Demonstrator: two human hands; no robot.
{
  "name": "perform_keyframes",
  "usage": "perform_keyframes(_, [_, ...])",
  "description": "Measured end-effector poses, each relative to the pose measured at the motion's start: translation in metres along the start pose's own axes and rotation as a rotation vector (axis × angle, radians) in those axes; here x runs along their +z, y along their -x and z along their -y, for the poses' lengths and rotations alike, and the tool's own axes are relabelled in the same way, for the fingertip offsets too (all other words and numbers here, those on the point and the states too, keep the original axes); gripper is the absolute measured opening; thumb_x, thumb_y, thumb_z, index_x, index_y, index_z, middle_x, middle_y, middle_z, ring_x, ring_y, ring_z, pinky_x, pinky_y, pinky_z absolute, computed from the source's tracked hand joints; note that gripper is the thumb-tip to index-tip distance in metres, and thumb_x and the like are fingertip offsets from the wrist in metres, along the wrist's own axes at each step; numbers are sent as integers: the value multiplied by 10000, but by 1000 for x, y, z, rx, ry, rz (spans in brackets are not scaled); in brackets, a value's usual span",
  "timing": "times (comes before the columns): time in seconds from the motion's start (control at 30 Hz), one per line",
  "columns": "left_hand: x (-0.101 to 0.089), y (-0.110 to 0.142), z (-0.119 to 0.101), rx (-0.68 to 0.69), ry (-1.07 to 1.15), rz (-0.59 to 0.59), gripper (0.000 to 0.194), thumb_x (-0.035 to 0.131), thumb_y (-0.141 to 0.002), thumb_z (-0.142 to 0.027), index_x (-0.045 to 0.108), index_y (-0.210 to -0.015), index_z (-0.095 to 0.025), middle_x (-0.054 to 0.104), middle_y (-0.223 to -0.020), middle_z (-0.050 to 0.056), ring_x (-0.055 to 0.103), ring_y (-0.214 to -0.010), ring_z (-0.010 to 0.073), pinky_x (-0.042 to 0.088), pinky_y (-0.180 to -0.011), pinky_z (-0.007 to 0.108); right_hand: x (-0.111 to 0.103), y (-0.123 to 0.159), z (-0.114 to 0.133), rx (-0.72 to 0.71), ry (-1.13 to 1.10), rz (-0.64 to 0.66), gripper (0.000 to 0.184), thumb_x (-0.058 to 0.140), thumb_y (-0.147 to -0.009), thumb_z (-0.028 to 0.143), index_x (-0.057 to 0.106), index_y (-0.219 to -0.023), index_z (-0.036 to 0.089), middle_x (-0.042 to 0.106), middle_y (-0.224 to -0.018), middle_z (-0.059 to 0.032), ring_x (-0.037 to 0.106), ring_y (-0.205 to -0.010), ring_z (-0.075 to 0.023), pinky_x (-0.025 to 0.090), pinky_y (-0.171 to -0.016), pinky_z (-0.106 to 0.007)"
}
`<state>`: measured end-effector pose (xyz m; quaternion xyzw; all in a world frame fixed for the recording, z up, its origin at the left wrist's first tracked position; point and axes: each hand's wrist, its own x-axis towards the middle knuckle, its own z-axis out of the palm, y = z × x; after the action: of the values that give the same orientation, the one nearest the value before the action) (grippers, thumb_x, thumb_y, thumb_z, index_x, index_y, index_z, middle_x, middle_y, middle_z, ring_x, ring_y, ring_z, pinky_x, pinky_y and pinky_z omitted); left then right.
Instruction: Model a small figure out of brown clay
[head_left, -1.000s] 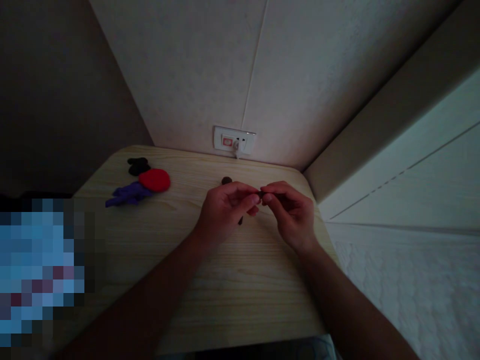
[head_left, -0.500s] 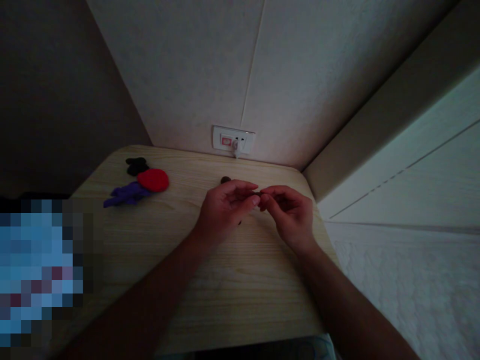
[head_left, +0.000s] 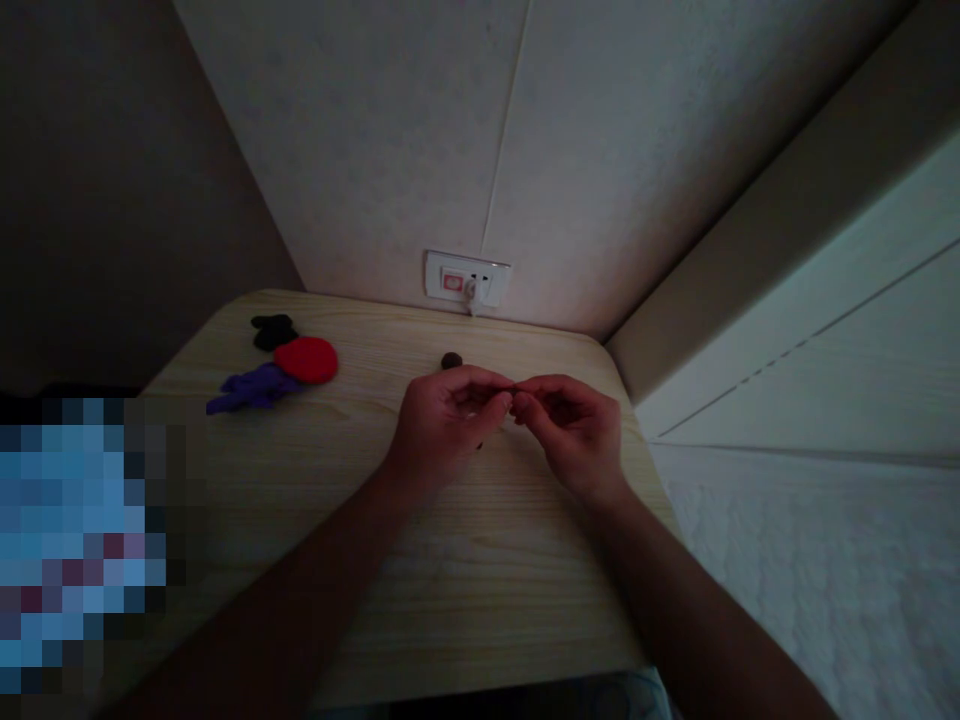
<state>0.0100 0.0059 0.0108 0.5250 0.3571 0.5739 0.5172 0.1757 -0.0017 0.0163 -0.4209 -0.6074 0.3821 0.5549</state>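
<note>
Compared with the earlier frame, our right hand (head_left: pixel 577 425) sits closer to our left hand (head_left: pixel 450 415). To the right of the red disc (head_left: pixel 307 360), both pinch a small dark piece (head_left: pixel 515 389), mostly hidden between the fingertips. We judge this step as fingertip shaping; the next move calls for light, even pressure.

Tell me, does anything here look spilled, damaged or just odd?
Only the blocky patch at lower left looks odd: coarse squares hide what is there. On the table, the red lump, purple lump and black lump lie bunched together; I see nothing spilled or damaged. What the fingers pinch is too small to judge.
</note>
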Motion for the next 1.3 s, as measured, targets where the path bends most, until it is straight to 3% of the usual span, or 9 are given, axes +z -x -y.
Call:
perform_keyframes(0.2, [1,-3,-4,-85,83,-71,117,800,-788,-262,785,-852,-164,752,-697,22,697,-605,152,589,-599,281,-1,0,-2,-18,-44,4,244,868,-881,439,809,-1027,252,788,-901,-37,729,-772,-168,657,-740,-336])
perform_keyframes(0.43, [1,-3,-4,-83,110,-16,109,796,-774,-256,738,-806,-170,692,-640,-11,626,-527,126,520,-531,270,0,0,-4,-140,-39,48,112,844,-901,244,847,-1009,273,794,-951,-38,736,-838,-155,640,-755,-300])
perform_keyframes(0.53, [2,-3,-6,-84,90,-14,111,799,-772,-247,725,-795,-169,665,-606,-21,609,-511,121,498,-513,260,0,1,-4,-94,-8,33,69,833,-915,293,840,-971,254,801,-914,-39,724,-770,-151,640,-730,-310])
perform_keyframes(0.83, [0,-2,0,-169,212,-10,180,801,-841,-344,754,-870,-172,709,-706,14,630,-574,137,504,-513,267,2,0,-6,-5,-19,-4,200,842,-910,424,788,-902,231,756,-749,-14,670,-637,-143,586,-608,-288])
perform_keyframes(1.0, [0,-3,-3,-146,232,6,217,852,-770,-296,777,-925,-164,773,-798,36,664,-616,143,547,-586,286,2,-3,-6,13,-58,-57,328,829,-901,536,724,-875,227,731,-730,-10,669,-635,-148,588,-589,-292])
perform_keyframes(1.17, [0,-2,-3,-111,163,-2,215,881,-782,-297,793,-915,-153,781,-774,43,694,-632,148,573,-632,293,0,-3,-5,21,-87,-24,331,883,-862,491,748,-1025,236,742,-787,2,684,-664,-143,612,-634,-301])
perform_keyframes(1.3, [0,-2,-3,-97,152,2,253,915,-745,-293,795,-920,-155,791,-793,49,716,-665,162,597,-652,304,-2,-5,-8,24,-113,-13,288,864,-882,471,765,-1020,239,752,-814,-7,681,-681,-149,609,-651,-317])
